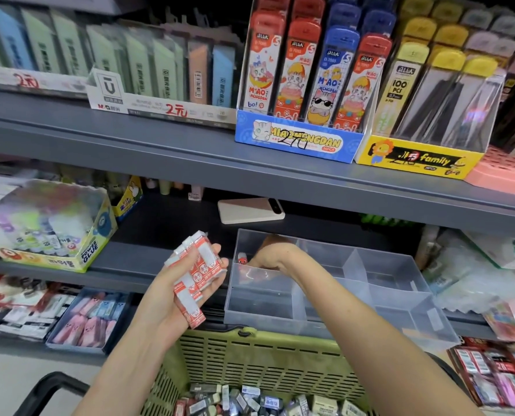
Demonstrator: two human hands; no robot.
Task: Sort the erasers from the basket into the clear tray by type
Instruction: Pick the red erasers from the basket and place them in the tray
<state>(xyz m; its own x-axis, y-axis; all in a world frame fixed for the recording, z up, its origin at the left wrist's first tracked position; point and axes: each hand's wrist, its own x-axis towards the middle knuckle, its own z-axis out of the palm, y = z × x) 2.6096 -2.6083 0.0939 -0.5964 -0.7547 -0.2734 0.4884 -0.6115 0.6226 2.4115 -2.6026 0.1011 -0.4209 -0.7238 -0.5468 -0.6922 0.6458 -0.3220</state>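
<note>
1. While the left hand (172, 292) is clutching a stack of red-and-white paper-sleeved erasers (194, 273) above the shelf's front edge, the right hand (269, 255) is reaching into the clear plastic divided tray (400, 298).
2. Its fingertips are pinching together at a small red eraser (243, 260) in the tray's far-left compartment.
3. The green plastic lattice basket (259, 364) is sitting below the tray, holding loose mixed erasers (262, 400).
</note>
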